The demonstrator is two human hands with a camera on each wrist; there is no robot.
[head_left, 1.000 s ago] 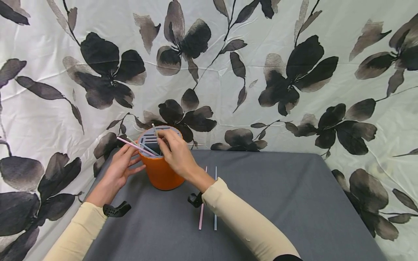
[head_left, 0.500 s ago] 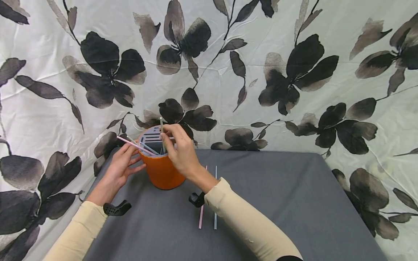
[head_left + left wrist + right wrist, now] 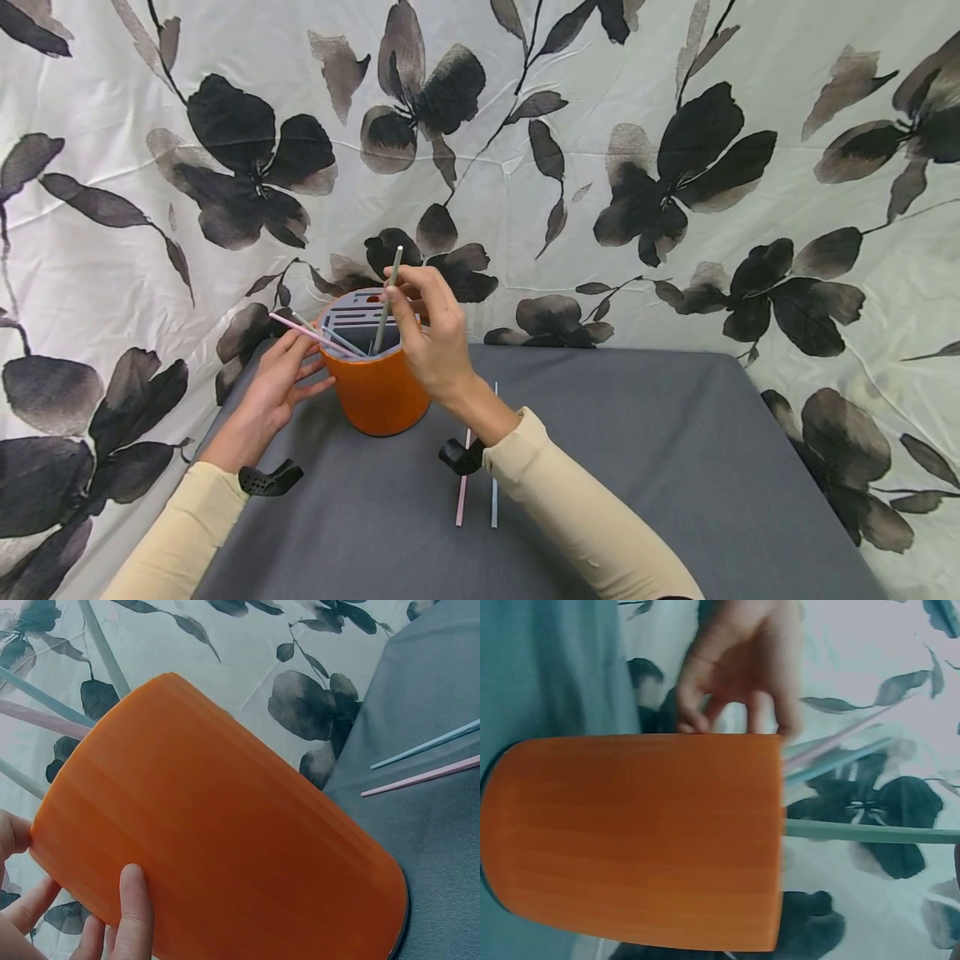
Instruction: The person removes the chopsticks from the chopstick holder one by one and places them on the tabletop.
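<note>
An orange round holder (image 3: pixel 378 396) with a grey slotted top (image 3: pixel 348 310) stands on the table. My left hand (image 3: pixel 281 383) touches its left side, fingers spread and fairly straight; in the left wrist view the fingertips (image 3: pixel 135 889) rest on the orange wall. Thumb and fingers of my right hand (image 3: pixel 438 337) pinch a green chopstick (image 3: pixel 387 310) near its upper end, above the right part of the top. Its lower end is inside the holder, hidden by the wall. A pink chopstick (image 3: pixel 300 332) and a blue chopstick (image 3: pixel 341 340) lean left out of the holder, beside another pale green one.
On the grey-covered table (image 3: pixel 637 450), a pink chopstick (image 3: pixel 461 504) and a blue chopstick (image 3: pixel 494 504) lie side by side, the pink one partly under my right wrist. A floral curtain (image 3: pixel 555 208) hangs behind and at the sides.
My right hand has moved up and to the right, and the green chopstick has risen and tilted rightward with it. The left hand and the holder have stayed in place.
</note>
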